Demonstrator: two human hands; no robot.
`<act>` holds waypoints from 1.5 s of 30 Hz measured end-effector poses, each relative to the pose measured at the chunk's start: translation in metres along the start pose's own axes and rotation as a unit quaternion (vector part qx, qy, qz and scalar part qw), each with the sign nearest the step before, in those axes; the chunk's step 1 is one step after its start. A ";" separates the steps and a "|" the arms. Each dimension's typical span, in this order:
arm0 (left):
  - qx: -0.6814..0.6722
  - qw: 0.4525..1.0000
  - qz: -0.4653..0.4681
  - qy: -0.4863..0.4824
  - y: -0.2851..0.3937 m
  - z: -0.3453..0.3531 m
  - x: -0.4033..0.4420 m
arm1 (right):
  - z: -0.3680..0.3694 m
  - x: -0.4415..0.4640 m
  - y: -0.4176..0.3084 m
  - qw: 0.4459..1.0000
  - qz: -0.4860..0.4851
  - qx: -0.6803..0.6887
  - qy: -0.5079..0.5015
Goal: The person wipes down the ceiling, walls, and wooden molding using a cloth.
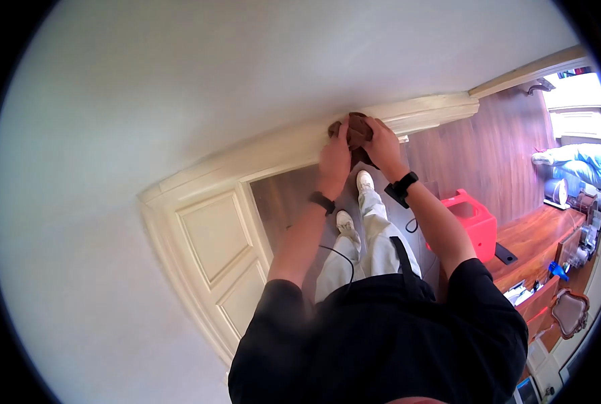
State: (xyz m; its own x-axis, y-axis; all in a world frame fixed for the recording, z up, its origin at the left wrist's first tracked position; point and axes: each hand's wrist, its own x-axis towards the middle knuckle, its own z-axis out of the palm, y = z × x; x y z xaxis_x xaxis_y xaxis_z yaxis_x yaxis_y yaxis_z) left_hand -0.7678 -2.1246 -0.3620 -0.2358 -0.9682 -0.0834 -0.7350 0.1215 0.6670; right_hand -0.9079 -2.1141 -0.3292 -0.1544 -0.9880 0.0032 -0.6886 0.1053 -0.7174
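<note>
A crumpled brown cloth (pixel 359 129) is bunched between my two hands, close to the cream moulding (pixel 425 111) along the wall. My left hand (pixel 335 160) is closed on the cloth's left side, its fingers curled and slightly blurred. On the other side my right hand (pixel 385 148) grips the same cloth, and a darker fold of it hangs below the fingers. Whether the cloth touches the moulding I cannot tell. Both wrists carry black bands, and a thin black cable (pixel 344 258) loops near my left forearm.
Left of my arms is a cream panelled door (pixel 213 232). A red plastic case-like object (pixel 475 225) and a flat black object (pixel 506 253) rest on the wooden desk (pixel 533 236). Another person's legs (pixel 580 161) show at far right, near a round white device (pixel 556 191).
</note>
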 end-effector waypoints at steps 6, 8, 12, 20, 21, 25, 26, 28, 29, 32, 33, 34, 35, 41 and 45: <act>-0.047 0.997 -0.036 0.054 -0.031 -0.041 -0.040 | 0.046 -0.016 -0.033 0.999 -0.039 0.029 -0.013; -0.055 0.995 -0.042 0.078 -0.043 -0.048 -0.065 | 0.066 -0.036 -0.038 0.998 -0.040 0.054 -0.015; -0.037 0.986 -0.029 0.158 -0.083 -0.034 -0.095 | 0.093 -0.058 -0.048 0.987 -0.041 0.133 -0.078; -0.108 0.968 -0.090 0.210 -0.159 0.050 -0.092 | 0.151 -0.056 -0.008 0.989 -0.021 0.130 -0.072; -0.073 0.974 -0.116 0.179 -0.146 0.051 -0.088 | 0.149 -0.057 0.001 0.990 -0.012 0.125 -0.070; -0.102 0.973 -0.153 0.138 -0.088 0.062 -0.066 | 0.114 -0.045 0.027 0.988 0.031 0.129 -0.078; -0.081 0.979 -0.136 0.131 -0.082 0.071 -0.063 | 0.102 -0.045 0.034 0.986 0.046 0.136 -0.087; -0.043 0.987 -0.100 0.119 -0.066 0.089 -0.054 | 0.089 -0.046 0.059 0.990 0.049 0.121 -0.055; -0.033 0.989 -0.118 0.080 -0.055 0.098 -0.050 | 0.082 -0.045 0.074 0.992 0.047 0.112 -0.038; -0.029 0.991 -0.133 0.018 -0.011 0.118 -0.036 | 0.066 -0.044 0.127 0.993 0.037 0.110 0.022; -0.043 0.992 -0.111 0.032 0.000 0.128 -0.031 | 0.057 -0.042 0.136 0.992 0.070 0.099 0.021; -0.058 0.993 -0.091 0.044 0.009 0.138 -0.027 | 0.050 -0.039 0.144 0.994 0.056 0.090 0.035; -0.061 0.993 -0.098 0.028 0.014 0.145 -0.025 | 0.043 -0.038 0.150 0.995 0.044 0.081 0.047; -0.083 0.989 -0.098 0.070 0.006 0.164 -0.024 | 0.035 -0.032 0.149 0.997 0.004 0.047 0.058; -0.073 0.989 -0.101 0.076 0.004 0.164 -0.025 | 0.028 -0.033 0.143 0.997 0.027 0.062 0.035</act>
State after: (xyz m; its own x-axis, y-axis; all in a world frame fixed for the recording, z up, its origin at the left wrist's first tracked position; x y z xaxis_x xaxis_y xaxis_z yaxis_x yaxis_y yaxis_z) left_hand -0.8685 -2.0644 -0.4787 0.0127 -0.9925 -0.1216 -0.6558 -0.1001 0.7483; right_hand -0.9815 -2.0691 -0.4518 -0.2408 -0.9705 0.0084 -0.5862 0.1385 -0.7983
